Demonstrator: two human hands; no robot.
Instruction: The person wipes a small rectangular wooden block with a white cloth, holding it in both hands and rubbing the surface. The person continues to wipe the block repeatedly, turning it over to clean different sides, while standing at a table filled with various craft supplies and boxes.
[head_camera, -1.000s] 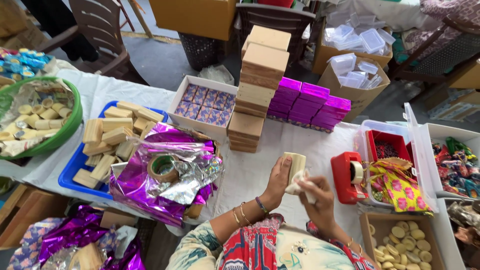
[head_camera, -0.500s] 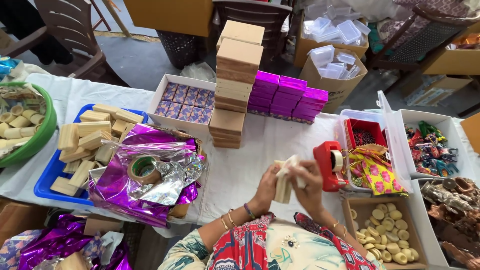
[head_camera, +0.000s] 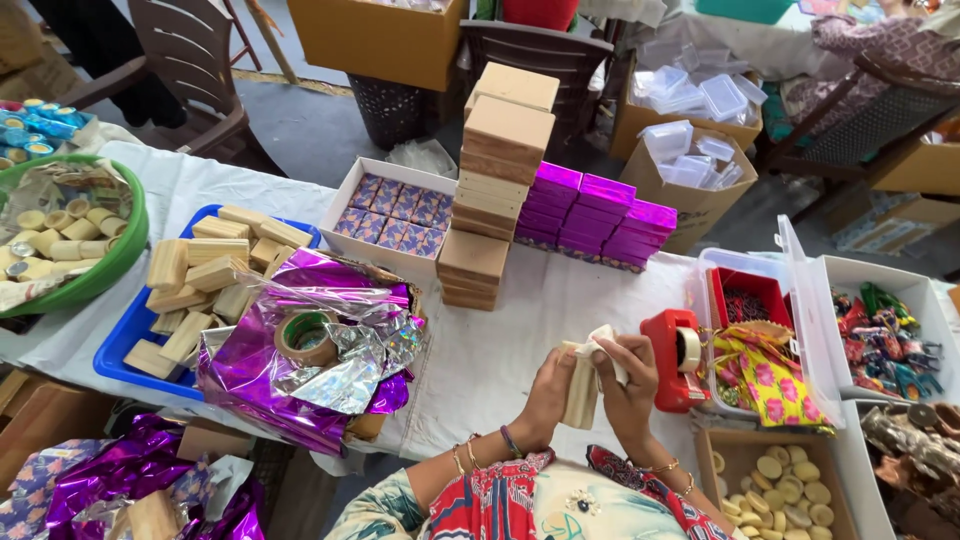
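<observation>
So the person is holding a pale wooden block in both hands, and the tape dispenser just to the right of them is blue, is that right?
Not quite. The tape dispenser is red, not blue, as the head view shows. The rest holds: the left hand and right hand together hold the pale wooden block, and the dispenser sits just to their right.

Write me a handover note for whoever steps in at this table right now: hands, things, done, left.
Left hand: grip on the pale wooden block, held upright above the white table.
Right hand: pinching white wrapping at the block's top.
Red tape dispenser sits just right of the hands; purple foil sheets with a tape roll lie to the left.
Done: purple-wrapped boxes stacked at the back.
Left: bare blocks in the blue tray and the tall stack.
</observation>
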